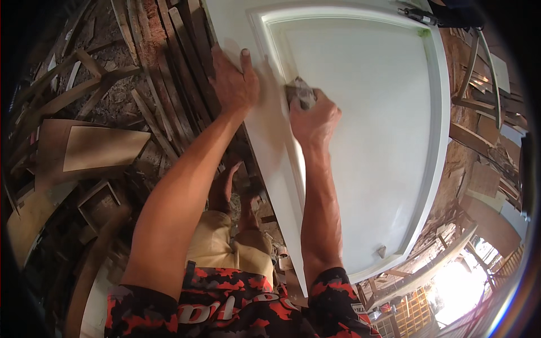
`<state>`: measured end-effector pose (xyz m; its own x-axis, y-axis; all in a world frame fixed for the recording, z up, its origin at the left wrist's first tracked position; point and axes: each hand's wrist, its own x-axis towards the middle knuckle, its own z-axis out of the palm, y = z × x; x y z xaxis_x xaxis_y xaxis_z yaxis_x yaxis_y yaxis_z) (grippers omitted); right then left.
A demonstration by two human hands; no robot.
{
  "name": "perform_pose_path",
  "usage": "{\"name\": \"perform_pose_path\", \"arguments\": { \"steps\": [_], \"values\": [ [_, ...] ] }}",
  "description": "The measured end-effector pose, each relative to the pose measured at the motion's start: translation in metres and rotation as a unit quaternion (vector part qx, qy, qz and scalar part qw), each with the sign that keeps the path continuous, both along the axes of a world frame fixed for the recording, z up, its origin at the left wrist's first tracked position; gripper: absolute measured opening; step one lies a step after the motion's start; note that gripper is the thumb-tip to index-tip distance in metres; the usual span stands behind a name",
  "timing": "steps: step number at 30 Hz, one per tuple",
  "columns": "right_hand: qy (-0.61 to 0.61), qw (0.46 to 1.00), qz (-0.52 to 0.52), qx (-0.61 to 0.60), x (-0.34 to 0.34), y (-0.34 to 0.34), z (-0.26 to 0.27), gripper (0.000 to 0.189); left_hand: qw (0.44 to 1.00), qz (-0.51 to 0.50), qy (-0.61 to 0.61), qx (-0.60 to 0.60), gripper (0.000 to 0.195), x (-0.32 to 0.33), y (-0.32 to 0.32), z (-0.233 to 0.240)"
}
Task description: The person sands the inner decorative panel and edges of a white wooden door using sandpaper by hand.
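A white panelled door point(363, 139) lies in front of me, with a raised moulding around its recessed panel. My right hand point(317, 116) presses a small folded grey-brown pad point(305, 95), seemingly sandpaper, into the recess beside the left moulding. The pad's underside is hidden. On the door's left border rests my left hand point(236, 82), thumb apart and the other fingers near the outer edge; it holds nothing. A small grey scrap point(381, 252) sits in the panel's lower right corner. Near the upper right corner, the moulding has a green smear point(423, 32).
Long wooden strips point(181, 63) lie along the door's left side. Thin boards point(105, 148) and a wooden frame point(99, 203) clutter the left. A black tool point(418, 17) is at the door's top right. Wooden offcuts point(473, 139) cover the right; a yellow lattice point(412, 308) stands lower right.
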<state>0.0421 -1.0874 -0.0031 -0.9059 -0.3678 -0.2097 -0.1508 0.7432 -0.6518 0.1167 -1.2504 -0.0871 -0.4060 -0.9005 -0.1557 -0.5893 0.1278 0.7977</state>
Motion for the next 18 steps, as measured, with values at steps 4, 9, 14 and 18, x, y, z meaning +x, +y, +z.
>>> {"name": "perform_pose_path", "arguments": {
  "steps": [4, 9, 14, 18],
  "values": [
    [0.033, 0.998, 0.043, 0.033, -0.036, -0.046, -0.007, 0.033, 1.000, -0.005, -0.004, 0.012, 0.090, -0.002, 0.002, 0.002],
    [0.059, 0.996, 0.056, 0.020, -0.069, -0.101, -0.008, 0.026, 0.999, -0.019, 0.005, 0.025, 0.090, -0.003, 0.004, 0.010],
    [0.026, 0.997, 0.060, 0.034, -0.084, -0.124, -0.003, 0.037, 0.999, -0.012, 0.009, 0.030, 0.085, -0.003, 0.005, 0.015],
    [0.023, 0.996, 0.080, 0.029, -0.081, -0.105, -0.006, 0.019, 0.999, -0.013, 0.013, 0.039, 0.083, -0.006, 0.007, 0.017]
  ]
}}
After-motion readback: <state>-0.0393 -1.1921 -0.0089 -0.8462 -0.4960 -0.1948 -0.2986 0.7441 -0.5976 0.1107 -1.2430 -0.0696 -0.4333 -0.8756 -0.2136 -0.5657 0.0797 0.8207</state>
